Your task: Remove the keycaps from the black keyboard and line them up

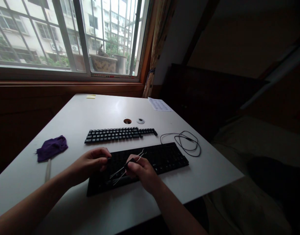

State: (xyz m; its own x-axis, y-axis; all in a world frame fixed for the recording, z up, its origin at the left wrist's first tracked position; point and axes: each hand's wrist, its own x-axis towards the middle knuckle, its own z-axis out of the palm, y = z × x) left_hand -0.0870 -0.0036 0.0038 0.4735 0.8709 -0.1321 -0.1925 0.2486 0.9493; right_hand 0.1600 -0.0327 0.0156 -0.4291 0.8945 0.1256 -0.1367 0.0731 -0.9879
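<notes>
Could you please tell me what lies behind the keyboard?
Behind the keyboard lie rows of black keys; farther back, a hole, a disc, a paper and a yellow note. The left hand covers the keyboard's far left corner, so what is there cannot be seen.

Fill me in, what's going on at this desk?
A person's right hand holds a wire tool with a dark middle over the black keyboard. The left hand is by the keyboard's left end, seemingly pinching something small and dark. Rows of black keycaps lie on the white desk beyond it.
</notes>
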